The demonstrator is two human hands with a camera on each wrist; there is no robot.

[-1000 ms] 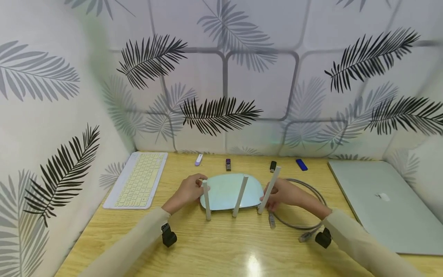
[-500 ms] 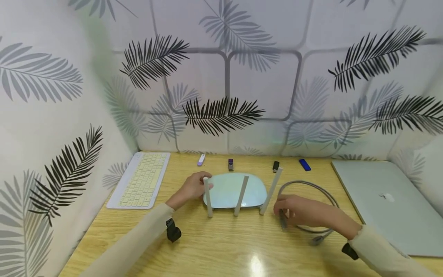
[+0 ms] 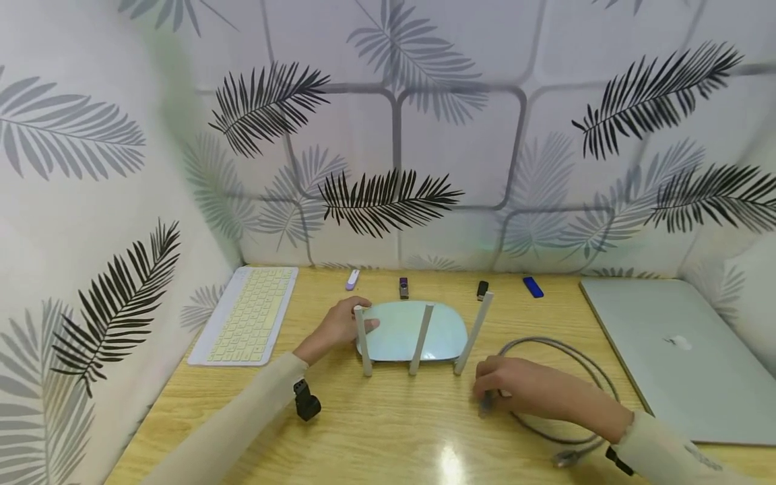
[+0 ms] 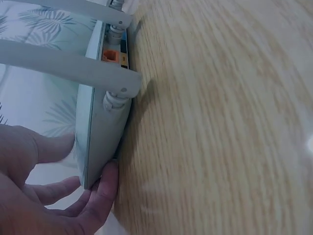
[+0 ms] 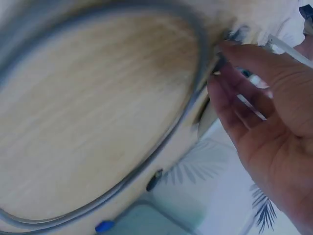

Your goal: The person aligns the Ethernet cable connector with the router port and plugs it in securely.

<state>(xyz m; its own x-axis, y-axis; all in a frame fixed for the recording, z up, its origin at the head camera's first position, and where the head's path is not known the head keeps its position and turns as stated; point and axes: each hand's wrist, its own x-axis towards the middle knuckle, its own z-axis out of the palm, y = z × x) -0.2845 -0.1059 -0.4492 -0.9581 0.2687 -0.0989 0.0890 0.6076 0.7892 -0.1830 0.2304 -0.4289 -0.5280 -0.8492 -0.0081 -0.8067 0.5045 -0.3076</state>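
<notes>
In the head view, the left hand [image 3: 339,325] held the left end of a white router [image 3: 391,330], which sat on the wooden table [image 3: 388,431] with its three antennas [image 3: 421,339] pointing up. The right hand [image 3: 527,387], near but apart from the router's right end, pinched one plug [image 3: 487,404] of a grey cable [image 3: 545,339]. The cable's loop spread to the right of that grip, with its other plug [image 3: 566,459] nearer the body. Left of the left grip lay a keyboard [image 3: 248,316]; right of the right grip, a closed laptop [image 3: 673,357]. Beyond both grips were four small memory sticks [image 3: 533,287].

In the left wrist view, the thumb was against the router's top and the fingers at its end, one low by the table; past the grip showed an orange port [image 4: 110,55].

In the right wrist view, thumb and fingertips closed narrowly on the blurred plug, the loop sweeping away from them.
</notes>
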